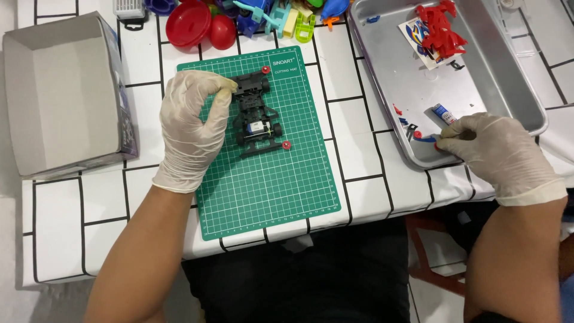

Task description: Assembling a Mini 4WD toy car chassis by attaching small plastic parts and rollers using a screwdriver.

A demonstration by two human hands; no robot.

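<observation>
Here the black toy car chassis (257, 113) lies on the green cutting mat (269, 185) in the upper middle of the frame, its long axis running almost straight up and down the picture, tilted a little to the right at the lower end. The left hand (191, 128) is by far the nearer: its fingertips pinch the chassis's upper left corner, closed on it. The right hand (496, 149) is well apart, at the right of the frame, with its fingers drawn together on a small blue part (426, 139) at the near rim of the metal tray (508, 78).

The chassis is bare of a body shell, with dark wheels at both ends, a small white and blue motor block toward its lower end, and a red roller at the upper right and lower right corners. A red car body (439, 27) rests on a sticker sheet in the tray's upper part. An open cardboard box (60, 101) stands on the bench at the left.
</observation>
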